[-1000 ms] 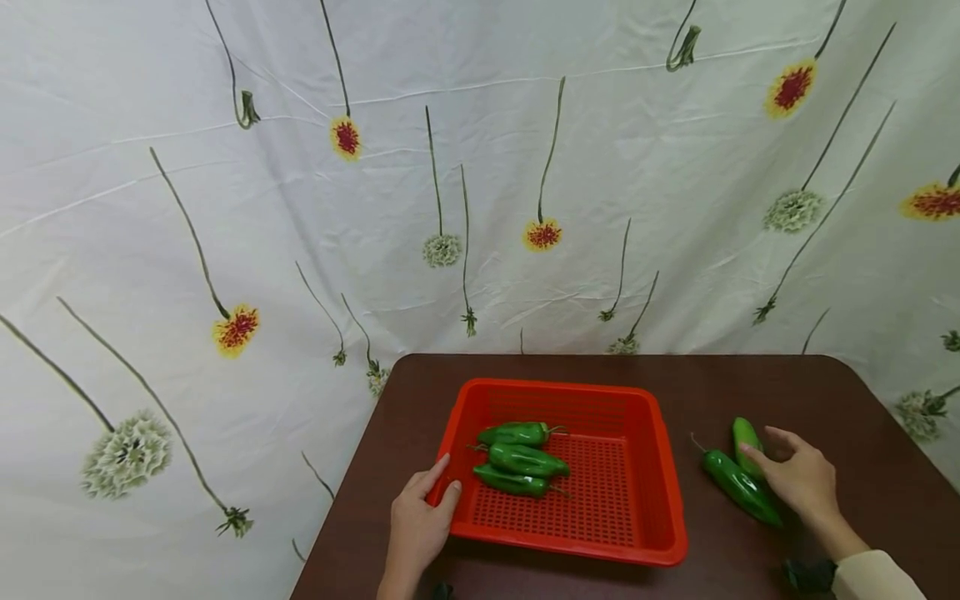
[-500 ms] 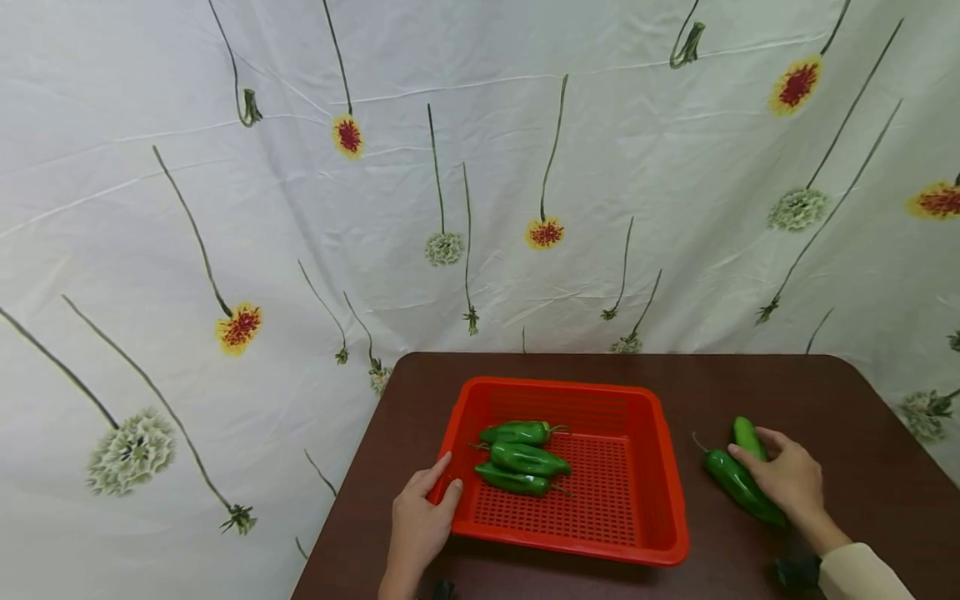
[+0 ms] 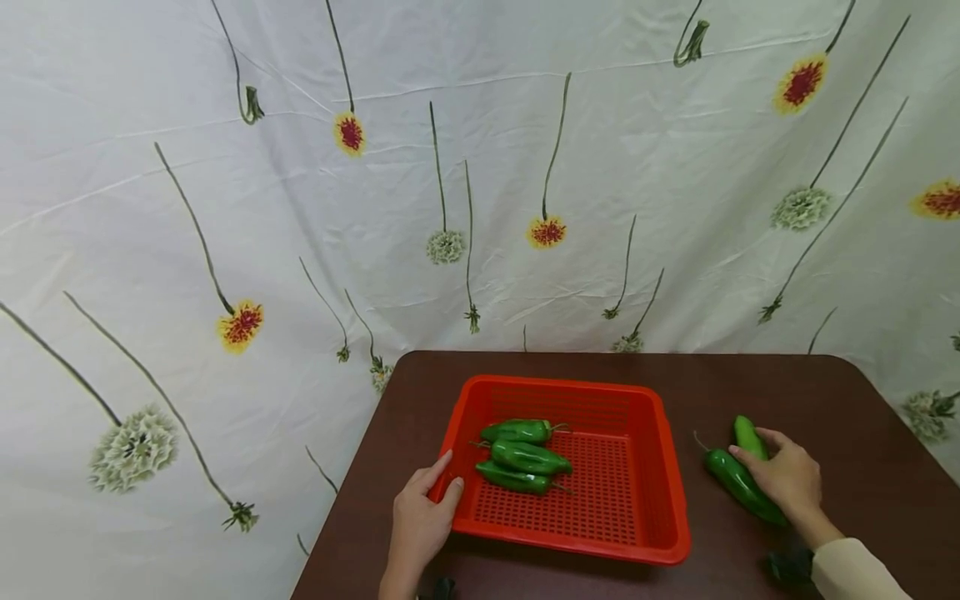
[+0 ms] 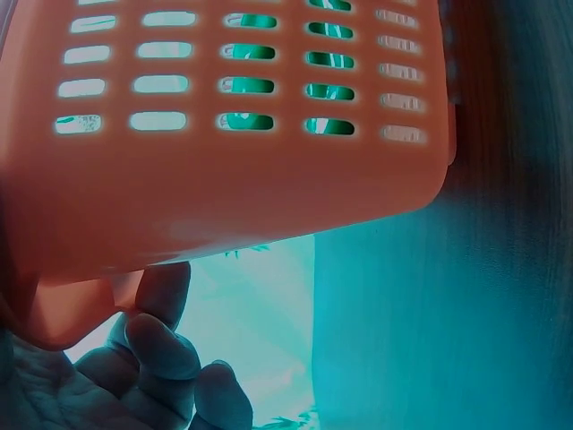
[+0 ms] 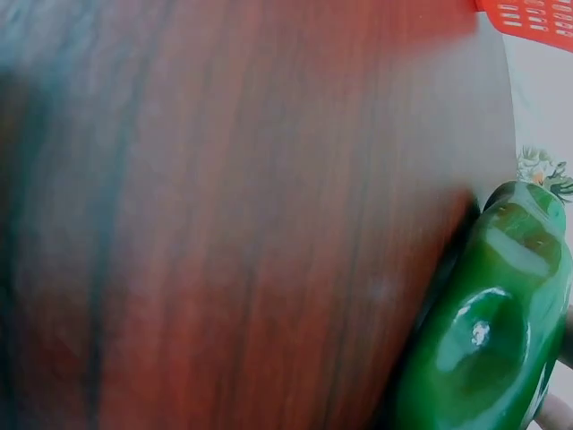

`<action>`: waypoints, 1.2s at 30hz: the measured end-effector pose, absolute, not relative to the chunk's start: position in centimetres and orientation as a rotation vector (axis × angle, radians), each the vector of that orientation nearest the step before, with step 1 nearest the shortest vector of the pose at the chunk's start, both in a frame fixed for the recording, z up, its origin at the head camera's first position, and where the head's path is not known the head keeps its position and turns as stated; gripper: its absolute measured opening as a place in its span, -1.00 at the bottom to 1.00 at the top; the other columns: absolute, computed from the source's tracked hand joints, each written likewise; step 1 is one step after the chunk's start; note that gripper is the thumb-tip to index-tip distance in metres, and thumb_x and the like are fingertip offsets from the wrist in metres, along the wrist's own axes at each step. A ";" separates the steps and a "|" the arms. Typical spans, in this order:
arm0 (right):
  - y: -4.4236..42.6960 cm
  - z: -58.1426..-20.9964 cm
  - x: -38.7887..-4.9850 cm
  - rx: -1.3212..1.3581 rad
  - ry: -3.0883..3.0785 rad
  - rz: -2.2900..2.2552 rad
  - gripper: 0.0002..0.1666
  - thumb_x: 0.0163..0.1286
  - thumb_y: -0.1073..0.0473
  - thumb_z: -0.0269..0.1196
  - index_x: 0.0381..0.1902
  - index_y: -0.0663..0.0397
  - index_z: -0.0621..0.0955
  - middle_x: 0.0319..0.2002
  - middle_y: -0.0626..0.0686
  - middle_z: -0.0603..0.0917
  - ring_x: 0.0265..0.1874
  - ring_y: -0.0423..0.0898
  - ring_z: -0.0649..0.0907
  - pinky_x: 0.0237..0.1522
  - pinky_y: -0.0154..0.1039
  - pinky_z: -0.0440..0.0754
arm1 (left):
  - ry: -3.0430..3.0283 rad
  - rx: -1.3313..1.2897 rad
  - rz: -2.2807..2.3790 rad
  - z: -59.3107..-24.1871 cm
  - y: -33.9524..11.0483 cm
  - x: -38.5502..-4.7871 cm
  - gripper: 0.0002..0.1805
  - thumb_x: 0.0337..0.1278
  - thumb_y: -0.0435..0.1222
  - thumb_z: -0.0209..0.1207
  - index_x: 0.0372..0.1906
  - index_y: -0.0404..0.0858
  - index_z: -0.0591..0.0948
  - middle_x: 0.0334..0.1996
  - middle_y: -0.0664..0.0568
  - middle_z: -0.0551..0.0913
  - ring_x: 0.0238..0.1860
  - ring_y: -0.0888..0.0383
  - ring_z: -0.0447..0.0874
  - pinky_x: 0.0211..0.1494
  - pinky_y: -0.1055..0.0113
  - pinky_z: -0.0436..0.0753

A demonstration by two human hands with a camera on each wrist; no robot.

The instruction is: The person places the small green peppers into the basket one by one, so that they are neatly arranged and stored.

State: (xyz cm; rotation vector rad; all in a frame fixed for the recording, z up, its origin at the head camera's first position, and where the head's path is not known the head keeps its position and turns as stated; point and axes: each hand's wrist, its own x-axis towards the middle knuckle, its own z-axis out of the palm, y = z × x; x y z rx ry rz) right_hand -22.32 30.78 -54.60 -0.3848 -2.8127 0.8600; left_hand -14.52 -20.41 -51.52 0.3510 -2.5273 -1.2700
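Note:
My left hand (image 3: 420, 517) holds the near left corner of a red plastic basket (image 3: 660, 475). In the left wrist view, fingers (image 4: 161, 345) curl under the basket's rim beside its slotted wall (image 4: 224, 179). Inside the basket, three green peppers (image 3: 531, 457) lie together on the left. On the right, my right hand (image 3: 787, 479) grips a lighter green pepper (image 3: 748, 437) between thumb and fingers, its lower part hidden by the hand. A darker green pepper (image 3: 738, 483) lies beside it, under the thumb side; a glossy green pepper (image 5: 483, 331) fills the right wrist view's lower right.
All this stands on a dark brown table (image 3: 600, 367) with rounded far corners. A white curtain (image 3: 390, 200) printed with flowers hangs behind it. Dark objects (image 3: 791, 567) show near each wrist at the bottom of the head view.
My right hand has moved slightly left onto the lighter green pepper, and its fingers have closed around it. My left hand keeps its hold on the basket.

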 end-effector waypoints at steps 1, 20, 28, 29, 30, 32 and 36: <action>30.8 -54.6 -22.3 -0.389 -2.815 0.863 -0.11 0.32 -0.25 0.32 0.30 0.37 0.47 0.14 0.48 0.57 -0.19 0.28 0.63 -0.34 -0.03 0.48 | -2.529 0.351 -1.270 -51.5 -20.4 -14.5 -0.51 0.17 -0.18 0.37 0.24 0.11 0.65 -0.05 0.14 0.73 -0.06 0.16 0.71 -0.10 0.24 0.66; 30.6 -54.6 -22.2 -0.378 -2.775 0.899 -0.24 0.34 -0.04 0.33 0.28 0.42 0.47 0.22 0.48 0.50 -0.07 0.35 0.59 -0.18 0.14 0.47 | -2.533 0.331 -1.253 -51.4 -20.4 -14.5 -0.52 0.17 -0.19 0.37 0.23 0.07 0.65 -0.05 0.09 0.73 -0.08 0.15 0.70 -0.18 0.30 0.62; 30.9 -54.4 -21.9 -0.395 -2.778 0.900 -0.27 0.33 0.02 0.31 0.28 0.43 0.45 0.19 0.51 0.50 -0.17 0.30 0.60 -0.32 -0.03 0.45 | -2.529 0.347 -1.255 -51.5 -20.3 -14.5 -0.51 0.17 -0.19 0.38 0.23 0.08 0.66 -0.05 0.11 0.73 -0.08 0.16 0.70 -0.17 0.32 0.62; 30.9 -54.3 -21.9 -0.400 -2.780 0.903 -0.27 0.34 0.02 0.31 0.29 0.43 0.45 0.19 0.51 0.50 -0.17 0.30 0.60 -0.33 -0.03 0.44 | -2.529 0.349 -1.255 -51.5 -20.4 -14.5 -0.51 0.17 -0.19 0.37 0.23 0.08 0.65 -0.04 0.11 0.73 -0.08 0.17 0.70 -0.18 0.32 0.62; 30.9 -54.3 -21.9 -0.406 -2.783 0.907 -0.27 0.34 0.02 0.31 0.29 0.43 0.44 0.20 0.51 0.49 -0.17 0.30 0.60 -0.32 -0.03 0.44 | -2.527 0.346 -1.257 -51.5 -20.4 -14.5 -0.51 0.17 -0.19 0.37 0.23 0.08 0.65 -0.04 0.11 0.73 -0.08 0.17 0.70 -0.18 0.33 0.62; 31.0 -54.1 -21.9 -0.410 -2.787 0.908 -0.26 0.34 0.02 0.30 0.30 0.44 0.43 0.21 0.51 0.48 -0.15 0.31 0.59 -0.30 -0.01 0.44 | -2.524 0.345 -1.261 -51.5 -20.3 -14.5 -0.51 0.17 -0.19 0.38 0.23 0.08 0.65 -0.04 0.11 0.72 -0.08 0.17 0.71 -0.18 0.33 0.63; 31.2 -53.9 -21.9 -0.393 -2.776 0.901 -0.27 0.35 0.03 0.30 0.28 0.45 0.44 0.19 0.52 0.49 -0.15 0.32 0.59 -0.29 0.01 0.44 | -2.521 0.344 -1.262 -51.4 -20.3 -14.5 -0.51 0.16 -0.20 0.38 0.23 0.07 0.66 -0.05 0.10 0.73 -0.09 0.17 0.70 -0.19 0.34 0.63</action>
